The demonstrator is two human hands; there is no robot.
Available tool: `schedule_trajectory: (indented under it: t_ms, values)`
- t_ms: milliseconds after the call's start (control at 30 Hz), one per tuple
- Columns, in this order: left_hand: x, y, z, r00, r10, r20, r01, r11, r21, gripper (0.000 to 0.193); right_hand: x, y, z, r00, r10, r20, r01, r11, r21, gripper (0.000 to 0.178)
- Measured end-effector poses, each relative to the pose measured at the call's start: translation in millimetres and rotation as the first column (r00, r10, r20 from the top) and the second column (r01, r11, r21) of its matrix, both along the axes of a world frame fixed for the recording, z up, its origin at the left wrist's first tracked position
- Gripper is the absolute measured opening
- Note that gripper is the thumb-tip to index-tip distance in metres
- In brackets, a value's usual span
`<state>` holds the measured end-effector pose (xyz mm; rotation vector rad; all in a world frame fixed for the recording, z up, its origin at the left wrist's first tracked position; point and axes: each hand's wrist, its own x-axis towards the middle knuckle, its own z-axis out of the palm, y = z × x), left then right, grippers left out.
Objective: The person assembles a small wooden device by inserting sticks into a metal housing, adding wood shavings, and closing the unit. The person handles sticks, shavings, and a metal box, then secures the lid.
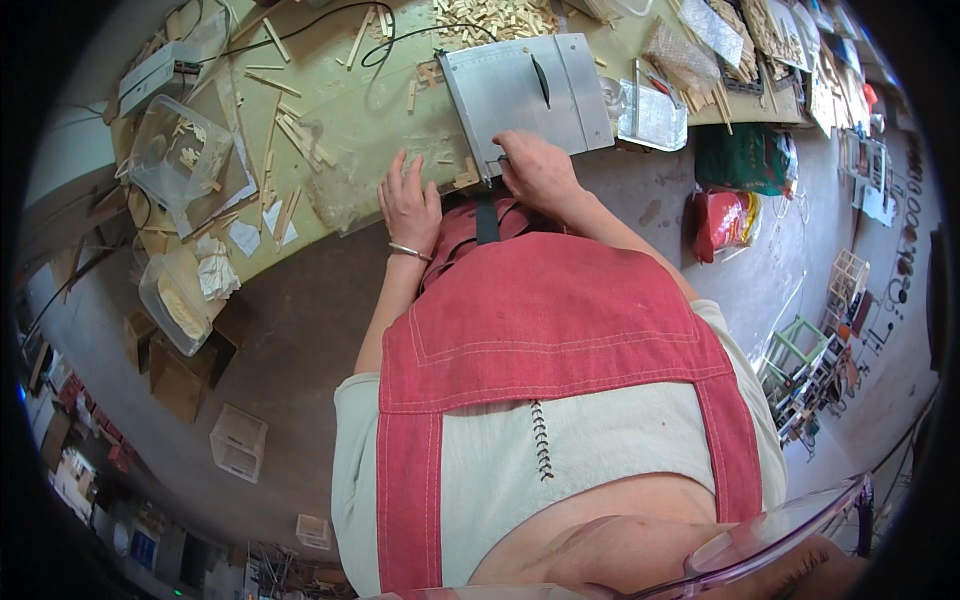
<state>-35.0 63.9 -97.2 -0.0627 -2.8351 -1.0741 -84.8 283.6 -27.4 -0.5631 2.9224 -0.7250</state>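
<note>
A small bench saw with a flat silver top (500,80) sits on the work table, and a narrow dark slot or blade (541,80) shows in its plate. My right hand (540,172) is at the saw's near left corner, fingers curled in a closed grip; whatever they hold is hidden. Spread at the table's near edge, left of the saw, is my left hand (411,208), its fingers stretched out and nothing in them. Between my hands a small wooden piece (466,174) lies by the saw's corner.
Many short wood pieces (490,18) are heaped behind the saw. Thin wood strips (305,140) and a clear plastic bin (180,150) lie at left. A black cable (345,12) crosses the table. Right of the saw is a silver tray (652,122); bags (722,225) stand below.
</note>
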Motion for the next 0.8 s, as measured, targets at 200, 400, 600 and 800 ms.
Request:
schedule_trajectory:
  t_ms: [200, 400, 600, 800]
  values:
    - [2.8, -2.2, 0.4, 1.000, -0.002, -0.002, 0.002, 1.000, -0.005, 0.045, -3.5, -4.6, 13.1, 0.972, -0.066, 0.226, 0.023, 0.982, 0.189, 0.017]
    - [2.6, -1.7, 2.7, 1.000, -0.004, 0.018, 0.004, 1.000, -0.001, 0.045, -4.4, -0.8, 5.0, 0.998, 0.022, -0.052, -0.024, 0.999, -0.039, 0.018]
    - [3.6, -1.3, -1.3, 1.000, -0.007, 0.000, 0.007, 1.000, -0.022, 0.045, -3.6, 0.7, 2.4, 0.987, -0.011, 0.160, 0.001, 0.998, 0.067, 0.019]
    - [4.3, -2.0, 0.6, 1.000, 0.003, 0.012, -0.003, 1.000, -0.007, 0.044, -4.6, -1.1, 8.0, 0.993, 0.021, 0.119, -0.026, 0.999, 0.040, 0.019]
